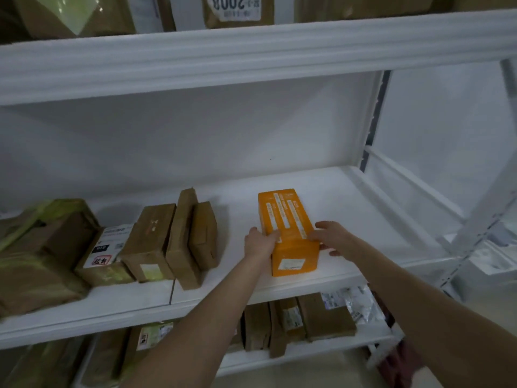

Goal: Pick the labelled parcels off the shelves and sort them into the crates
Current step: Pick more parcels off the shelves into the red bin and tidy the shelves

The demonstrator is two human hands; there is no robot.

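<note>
Orange parcel [285,217] sandwiched for lift, mid-frame.
Left grip [260,242] curls over its edge; right grip [333,239] open, pressing opposite side.

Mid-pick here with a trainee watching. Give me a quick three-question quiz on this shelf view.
1. True or false: the orange box lies on the same shelf as the brown parcels.
2. Multiple choice: the brown parcels lie A) to the box's left, B) to its right, C) on top of it.
3. Fill in: the left hand and right hand are at the box's ___ end (near or far).
Key: 1 true; 2 A; 3 near.
</note>
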